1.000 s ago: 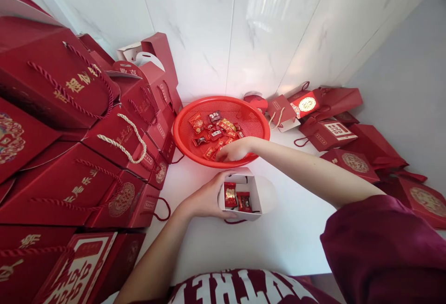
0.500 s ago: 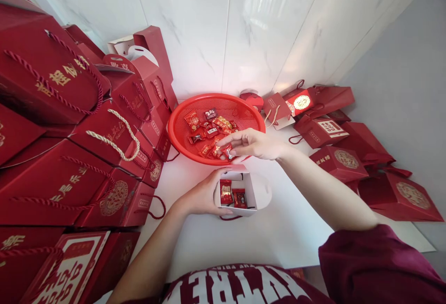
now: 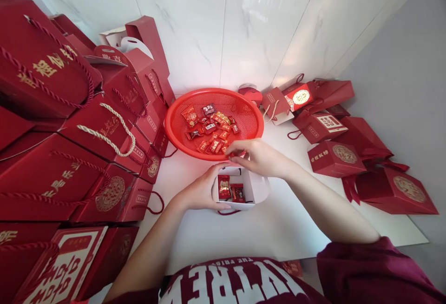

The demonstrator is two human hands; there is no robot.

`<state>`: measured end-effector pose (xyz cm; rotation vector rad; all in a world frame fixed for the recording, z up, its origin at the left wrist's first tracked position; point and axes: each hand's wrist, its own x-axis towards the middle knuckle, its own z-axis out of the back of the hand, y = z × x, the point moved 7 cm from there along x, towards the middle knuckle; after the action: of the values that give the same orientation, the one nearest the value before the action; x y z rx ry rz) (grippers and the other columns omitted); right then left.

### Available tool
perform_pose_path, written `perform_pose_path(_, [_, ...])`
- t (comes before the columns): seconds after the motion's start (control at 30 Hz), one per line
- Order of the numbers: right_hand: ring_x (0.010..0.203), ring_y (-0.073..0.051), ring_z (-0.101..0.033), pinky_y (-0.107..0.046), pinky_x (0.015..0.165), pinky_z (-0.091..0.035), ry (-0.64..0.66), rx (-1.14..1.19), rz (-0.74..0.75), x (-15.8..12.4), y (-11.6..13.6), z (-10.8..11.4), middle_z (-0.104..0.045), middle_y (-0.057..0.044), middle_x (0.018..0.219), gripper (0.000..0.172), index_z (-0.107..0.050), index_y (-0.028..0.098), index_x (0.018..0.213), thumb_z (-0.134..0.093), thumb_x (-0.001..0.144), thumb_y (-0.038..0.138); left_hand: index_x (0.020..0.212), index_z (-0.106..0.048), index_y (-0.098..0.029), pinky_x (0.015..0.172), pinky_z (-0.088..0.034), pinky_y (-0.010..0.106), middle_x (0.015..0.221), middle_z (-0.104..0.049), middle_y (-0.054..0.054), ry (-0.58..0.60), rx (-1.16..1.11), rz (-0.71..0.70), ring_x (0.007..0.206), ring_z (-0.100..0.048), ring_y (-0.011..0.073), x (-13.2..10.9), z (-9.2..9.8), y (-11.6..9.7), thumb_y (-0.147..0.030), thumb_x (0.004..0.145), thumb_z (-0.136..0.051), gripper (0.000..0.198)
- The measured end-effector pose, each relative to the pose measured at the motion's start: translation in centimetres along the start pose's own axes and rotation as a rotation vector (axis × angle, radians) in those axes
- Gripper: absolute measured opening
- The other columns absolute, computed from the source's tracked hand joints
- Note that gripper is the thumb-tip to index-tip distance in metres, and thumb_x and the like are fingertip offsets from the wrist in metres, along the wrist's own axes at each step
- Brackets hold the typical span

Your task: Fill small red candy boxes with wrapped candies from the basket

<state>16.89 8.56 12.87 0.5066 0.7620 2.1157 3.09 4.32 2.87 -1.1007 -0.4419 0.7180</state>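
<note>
My left hand (image 3: 200, 188) is wrapped around the left side of a small open gift box (image 3: 251, 198) with a white inside. Two red-wrapped candies, one with gold print (image 3: 224, 188) and a darker one (image 3: 238, 193), lie in it. Over the box's far edge is my right hand (image 3: 261, 156), its fingers pinched on a red-wrapped candy that is mostly hidden. Just beyond both hands stands a red plastic basket (image 3: 174, 134) holding several loose wrapped candies (image 3: 210, 128).
Red gift boxes with rope handles (image 3: 114, 192) are stacked high on the left. More red boxes (image 3: 337, 159) lie along the right side of the white table (image 3: 278, 229). A white tiled wall (image 3: 195, 29) rises behind the basket.
My right hand has come back from the basket, toward me and over the box, with a candy in its fingers. My left hand keeps its hold on the box.
</note>
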Motion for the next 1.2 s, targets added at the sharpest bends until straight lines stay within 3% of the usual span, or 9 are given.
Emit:
perform_pose_path(0.1, [0.093, -0.022, -0.067, -0.030, 0.081, -0.049, -0.101, -0.281, -0.078, 2.6, -1.3, 1.4, -0.072, -0.008, 0.104, 0.021, -0.068, 0.017, 0.107, -0.059, 0.089, 0.010, 0.149, -0.031, -0.028, 0.117, -0.038, 0.049, 0.151, -0.042, 0.013, -0.001, -0.016, 0.001, 0.139, -0.044, 0.0332, -0.1, 0.0, -0.1, -0.032, 0.060, -0.091, 0.108])
perform_pose_path(0.27, [0.114, -0.032, -0.060, -0.035, 0.083, -0.049, 0.122, -0.646, -0.067, 9.0, -2.8, -1.3, -0.064, -0.022, 0.122, 0.034, -0.060, 0.009, 0.122, -0.045, 0.092, 0.003, 0.147, -0.031, -0.028, 0.116, -0.039, 0.048, 0.152, -0.042, 0.012, -0.006, -0.030, -0.009, 0.140, -0.044, 0.0329, -0.1, 0.1, -0.4, -0.032, 0.059, -0.091, 0.106])
perform_pose_path(0.47, [0.088, -0.025, -0.070, -0.029, 0.073, -0.049, 0.504, -0.611, 0.054, 14.1, -2.5, -7.7, -0.073, -0.013, 0.105, 0.031, -0.070, 0.015, 0.110, -0.059, 0.084, 0.003, 0.148, -0.030, -0.028, 0.113, -0.041, 0.048, 0.150, -0.044, 0.012, -0.009, -0.013, 0.003, 0.136, -0.048, 0.0336, -0.1, 0.2, -0.7, -0.032, 0.059, -0.091, 0.108])
perform_pose_path(0.6, [0.081, -0.026, -0.070, -0.030, 0.070, -0.049, 0.597, -0.620, 0.025, 15.0, -3.3, -9.9, -0.074, -0.015, 0.096, 0.025, -0.073, 0.010, 0.103, -0.067, 0.079, 0.006, 0.149, -0.029, -0.029, 0.116, -0.038, 0.051, 0.153, -0.040, 0.012, -0.015, -0.028, -0.007, 0.139, -0.043, 0.0354, -0.1, 0.1, -0.7, -0.033, 0.058, -0.091, 0.110])
perform_pose_path(0.77, [0.072, -0.027, -0.069, -0.032, 0.065, -0.048, 0.619, -0.609, -0.020, 14.9, -4.1, -9.9, -0.073, -0.016, 0.082, 0.012, -0.075, 0.006, 0.082, -0.074, 0.075, 0.016, 0.148, -0.028, -0.031, 0.115, -0.038, 0.051, 0.152, -0.041, 0.011, -0.006, -0.020, -0.005, 0.138, -0.045, 0.0346, -0.1, 0.1, -0.8, -0.035, 0.060, -0.090, 0.109])
perform_pose_path(0.97, [0.082, -0.020, -0.065, -0.027, 0.068, -0.044, 0.226, -0.450, 0.047, 12.9, -0.5, -3.6, -0.071, -0.011, 0.094, 0.026, -0.067, 0.010, 0.102, -0.053, 0.099, 0.032, 0.147, -0.030, -0.029, 0.115, -0.039, 0.050, 0.152, -0.042, 0.012, -0.021, 0.003, 0.009, 0.138, -0.046, 0.0353, -0.1, 0.2, -0.7, -0.035, 0.058, -0.091, 0.108])
perform_pose_path(1.0, [0.079, -0.018, -0.064, -0.026, 0.067, -0.044, 0.159, -0.360, 0.061, 11.7, 0.3, -2.4, -0.070, -0.008, 0.091, 0.031, -0.065, 0.012, 0.102, -0.047, 0.102, 0.037, 0.147, -0.031, -0.029, 0.115, -0.039, 0.050, 0.151, -0.043, 0.012, -0.020, 0.002, 0.006, 0.138, -0.046, 0.0353, -0.1, 0.2, -0.7, -0.034, 0.058, -0.091, 0.107])
perform_pose_path(1.07, [0.068, -0.014, -0.063, -0.023, 0.060, -0.045, 0.071, 0.122, 0.071, 8.7, 1.5, -0.6, -0.068, -0.003, 0.080, 0.033, -0.065, 0.014, 0.099, -0.047, 0.102, 0.042, 0.147, -0.031, -0.029, 0.115, -0.039, 0.050, 0.151, -0.043, 0.012, -0.013, -0.005, -0.010, 0.138, -0.046, 0.0350, -0.2, 0.1, -0.5, -0.033, 0.059, -0.091, 0.107])
perform_pose_path(1.2, [0.068, -0.012, -0.069, -0.020, 0.059, -0.052, 0.150, 0.775, -0.057, 2.2, 1.2, -1.2, -0.071, -0.002, 0.080, 0.026, -0.068, 0.015, 0.094, -0.068, 0.091, 0.041, 0.150, -0.028, -0.029, 0.114, -0.040, 0.051, 0.153, -0.040, 0.013, -0.030, 0.013, -0.027, 0.139, -0.043, 0.0362, -0.2, 0.2, -0.2, -0.038, 0.059, -0.091, 0.111])
